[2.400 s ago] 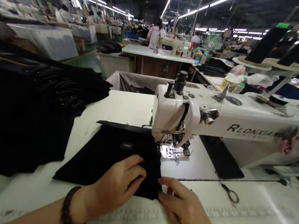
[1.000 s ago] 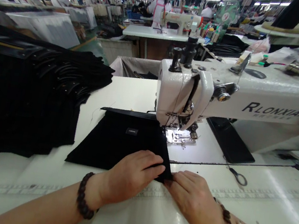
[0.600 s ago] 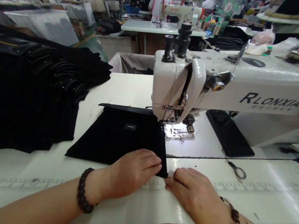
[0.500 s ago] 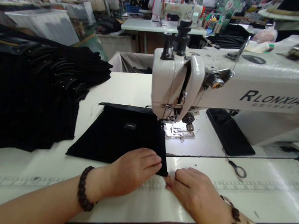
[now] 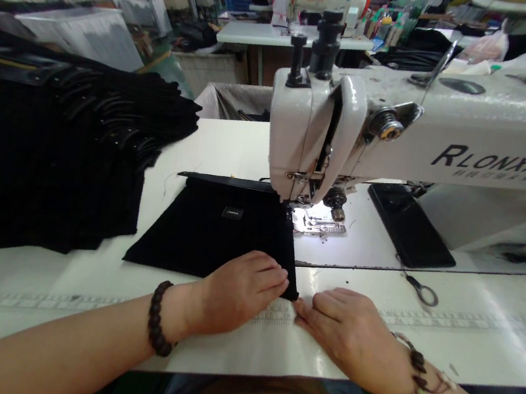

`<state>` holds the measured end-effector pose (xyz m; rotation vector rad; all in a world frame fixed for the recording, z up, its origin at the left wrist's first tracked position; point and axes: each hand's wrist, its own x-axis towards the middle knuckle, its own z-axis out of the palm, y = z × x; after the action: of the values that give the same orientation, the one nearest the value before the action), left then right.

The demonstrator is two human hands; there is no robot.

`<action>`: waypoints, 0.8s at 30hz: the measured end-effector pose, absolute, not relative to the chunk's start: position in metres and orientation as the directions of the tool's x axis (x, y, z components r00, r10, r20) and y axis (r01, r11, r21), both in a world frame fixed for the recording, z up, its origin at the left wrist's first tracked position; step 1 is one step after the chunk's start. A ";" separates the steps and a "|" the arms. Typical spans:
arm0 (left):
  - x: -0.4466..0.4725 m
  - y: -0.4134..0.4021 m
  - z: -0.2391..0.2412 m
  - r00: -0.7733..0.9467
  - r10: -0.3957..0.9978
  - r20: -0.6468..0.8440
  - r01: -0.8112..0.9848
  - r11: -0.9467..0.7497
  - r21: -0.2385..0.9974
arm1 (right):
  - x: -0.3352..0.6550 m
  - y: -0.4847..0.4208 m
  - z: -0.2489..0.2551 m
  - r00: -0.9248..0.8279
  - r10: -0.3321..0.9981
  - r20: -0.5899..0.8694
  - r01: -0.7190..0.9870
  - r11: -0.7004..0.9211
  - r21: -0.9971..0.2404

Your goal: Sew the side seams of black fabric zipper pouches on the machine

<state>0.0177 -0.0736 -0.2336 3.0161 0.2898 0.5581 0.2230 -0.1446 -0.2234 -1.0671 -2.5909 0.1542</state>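
A black fabric piece (image 5: 210, 229) with a small label lies flat on the white table (image 5: 231, 145), its far right edge under the head of a white sewing machine (image 5: 402, 139). My left hand (image 5: 238, 290) rests on the fabric's near right corner, fingers curled and pressed down on the cloth. My right hand (image 5: 351, 334) sits just right of that corner, fingertips pinched at the fabric's edge. Both wrists wear bead bracelets.
A big stack of black pieces (image 5: 45, 149) covers the table's left side. A black phone (image 5: 411, 224) and small thread snips (image 5: 420, 290) lie right of the lit needle plate (image 5: 316, 222). Other sewing stations and workers fill the background.
The view has shifted closer and lower over the table. Both hands have stayed at the fabric's near right corner, drawn slightly toward me, with the right fingers closing in on the edge.
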 end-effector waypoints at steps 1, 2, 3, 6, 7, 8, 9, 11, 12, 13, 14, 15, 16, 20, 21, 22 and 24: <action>0.017 -0.074 -0.234 0.926 0.188 0.326 0.170 -0.982 0.084 | 0.224 -0.145 -0.223 -0.660 0.697 0.279 0.660 0.716 -0.228; 0.017 -0.074 -0.233 0.934 0.183 0.307 0.168 -0.983 0.077 | 0.224 -0.145 -0.222 -0.652 0.699 0.295 0.658 0.714 -0.238; 0.017 -0.074 -0.233 0.940 0.181 0.290 0.168 -0.983 0.071 | 0.224 -0.145 -0.222 -0.636 0.707 0.311 0.662 0.706 -0.251; 0.018 -0.074 -0.231 0.948 0.177 0.264 0.166 -0.984 0.062 | 0.224 -0.145 -0.221 -0.606 0.723 0.333 0.683 0.687 -0.250; 0.019 -0.074 -0.231 0.949 0.178 0.262 0.167 -0.984 0.062 | 0.224 -0.145 -0.222 -0.615 0.721 0.320 0.686 0.689 -0.233; 0.018 -0.074 -0.231 0.947 0.178 0.265 0.167 -0.984 0.064 | 0.224 -0.145 -0.222 -0.632 0.716 0.294 0.687 0.694 -0.214; 0.018 -0.074 -0.230 0.945 0.178 0.275 0.165 -0.984 0.070 | 0.224 -0.145 -0.222 -0.653 0.710 0.263 0.684 0.702 -0.197; 0.016 -0.074 -0.231 0.928 0.182 0.326 0.159 -0.983 0.095 | 0.224 -0.146 -0.223 -0.684 0.700 0.205 0.676 0.714 -0.182; 0.014 -0.074 -0.232 0.915 0.183 0.361 0.153 -0.982 0.111 | 0.224 -0.146 -0.224 -0.690 0.700 0.187 0.676 0.714 -0.181; 0.012 -0.074 -0.232 0.902 0.184 0.391 0.145 -0.981 0.128 | 0.224 -0.146 -0.224 -0.692 0.700 0.174 0.677 0.714 -0.180; 0.010 -0.073 -0.233 0.891 0.184 0.414 0.136 -0.980 0.142 | 0.224 -0.147 -0.224 -0.693 0.701 0.166 0.678 0.713 -0.180; 0.009 -0.073 -0.234 0.887 0.183 0.424 0.129 -0.980 0.154 | 0.223 -0.147 -0.223 -0.696 0.700 0.160 0.677 0.714 -0.179; 0.007 -0.072 -0.235 0.887 0.184 0.424 0.124 -0.978 0.165 | 0.223 -0.147 -0.223 -0.699 0.698 0.154 0.676 0.716 -0.178; 0.006 -0.066 -0.236 0.890 0.179 0.419 0.105 -0.976 0.193 | 0.221 -0.146 -0.222 -0.714 0.692 0.108 0.678 0.721 -0.142; 0.006 -0.064 -0.236 0.888 0.176 0.424 0.099 -0.975 0.196 | 0.220 -0.145 -0.222 -0.713 0.695 0.097 0.684 0.719 -0.124; 0.006 -0.061 -0.236 0.886 0.172 0.431 0.093 -0.976 0.198 | 0.220 -0.143 -0.222 -0.709 0.700 0.088 0.691 0.714 -0.107; 0.006 -0.054 -0.237 0.885 0.165 0.435 0.082 -0.976 0.202 | 0.219 -0.137 -0.223 -0.700 0.709 0.081 0.705 0.705 -0.072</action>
<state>0.0064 -0.0538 -0.2366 2.8754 0.1897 0.6871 0.2187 -0.1373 -0.2227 -1.1673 -2.8053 0.0545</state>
